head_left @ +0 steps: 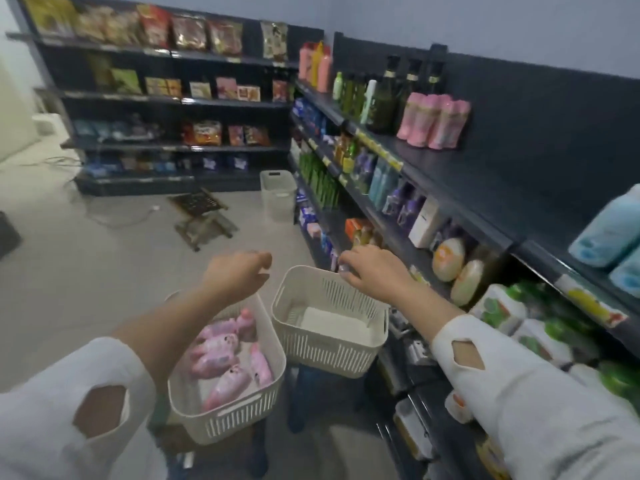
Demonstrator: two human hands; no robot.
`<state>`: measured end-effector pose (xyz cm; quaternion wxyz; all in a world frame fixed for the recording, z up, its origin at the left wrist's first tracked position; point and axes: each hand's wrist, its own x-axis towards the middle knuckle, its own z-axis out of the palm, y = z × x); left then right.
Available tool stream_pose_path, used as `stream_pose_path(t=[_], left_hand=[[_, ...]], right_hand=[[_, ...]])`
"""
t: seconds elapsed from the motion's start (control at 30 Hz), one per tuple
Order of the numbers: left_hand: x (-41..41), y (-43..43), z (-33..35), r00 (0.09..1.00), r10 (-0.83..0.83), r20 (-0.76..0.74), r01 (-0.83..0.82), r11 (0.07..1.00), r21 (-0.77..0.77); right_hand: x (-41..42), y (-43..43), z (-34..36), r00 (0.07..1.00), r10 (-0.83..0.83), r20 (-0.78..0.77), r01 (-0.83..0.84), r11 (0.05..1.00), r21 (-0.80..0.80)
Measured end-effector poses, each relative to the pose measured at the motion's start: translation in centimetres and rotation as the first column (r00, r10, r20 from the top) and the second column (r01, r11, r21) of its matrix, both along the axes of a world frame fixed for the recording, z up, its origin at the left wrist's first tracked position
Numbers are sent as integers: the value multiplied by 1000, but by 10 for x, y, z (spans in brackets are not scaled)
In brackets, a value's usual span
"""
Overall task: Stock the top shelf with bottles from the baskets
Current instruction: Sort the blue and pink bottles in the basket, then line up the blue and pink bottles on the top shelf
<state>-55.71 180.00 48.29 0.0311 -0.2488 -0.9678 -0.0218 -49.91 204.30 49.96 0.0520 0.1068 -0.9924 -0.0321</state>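
Observation:
Two cream slatted baskets stand side by side below me. The left basket [227, 419] holds several pink bottles [221, 358] lying on their sides. The right basket [329, 355] has nothing in it. My left hand [235, 275] hovers over the far rim of the left basket, fingers loosely curled and holding nothing. My right hand [374, 271] curls its fingers over the far rim of the right basket. On the top shelf [485, 178] to the right, several matching pink bottles [433, 121] stand upright in a cluster.
Dark olive bottles [384, 98] stand left of the pink cluster, blue bottles [613, 233] at the shelf's near end. Lower shelves on the right are packed with goods. A third basket [278, 194] and a small stool [202, 216] sit on the floor ahead.

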Motion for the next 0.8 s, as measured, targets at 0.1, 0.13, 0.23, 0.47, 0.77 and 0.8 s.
stream_pose_path(t=[0.1, 0.13, 0.23, 0.47, 0.77, 0.8], left_hand=[[-18, -23, -26, 986, 126, 107, -125, 992, -16], [-23, -29, -35, 978, 157, 137, -154, 988, -35], [-30, -49, -58, 949, 258, 184, -254, 966, -44], [-59, -101, -113, 848, 430, 311, -436, 898, -53], [-128, -133, -221, 753, 397, 525, -456, 890, -19], [-133, -134, -234, 734, 398, 550, -474, 881, -4]], right_hand=[[-48, -15, -24, 993, 53, 101, -46, 997, -67], [-63, -22, -32, 988, 83, 132, -75, 995, -65], [-105, -45, -57, 965, 171, 197, -161, 985, -69], [-170, -114, -124, 869, 319, 377, -295, 948, -121], [-237, -164, -207, 808, 272, 522, -262, 960, -95], [-242, -169, -216, 803, 268, 533, -255, 962, -100]])
